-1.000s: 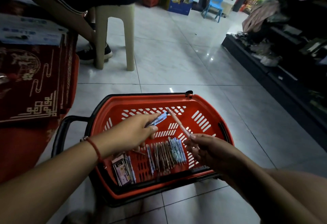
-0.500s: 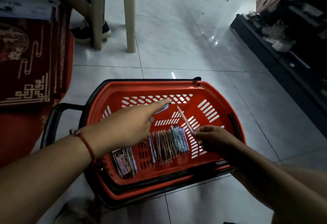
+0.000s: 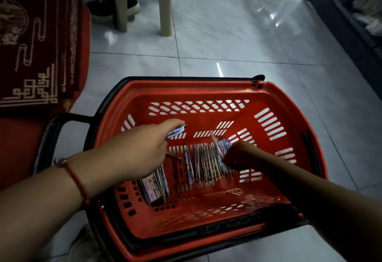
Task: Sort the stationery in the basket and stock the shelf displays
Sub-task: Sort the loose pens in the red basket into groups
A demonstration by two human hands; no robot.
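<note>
The row of pens (image 3: 206, 160) was laid on the basket (image 3: 289, 100) floor, long axes pointing away, directly under the right hand (image 3: 237, 154), curled on a pink pen (image 3: 216, 142), while the left hand (image 3: 142, 148), apart, pinched a blue pen (image 3: 177, 131)

Both forearms are bare from the near edge of the view to the wrists, with no sleeve showing on either. The left hand (image 3: 134, 154) has a thin red cord bracelet (image 3: 77, 181) around its wrist, a narrow braided-looking band that crosses the arm at a slant. A small pale metallic bead or charm (image 3: 62, 160) sits on the far side of that wrist, next to the cord. The right hand (image 3: 240, 154) wears no ring or band that can be seen, and its wrist is bare. The fingers of both hands are uncovered; nail detail is too blurred to tell.
</note>
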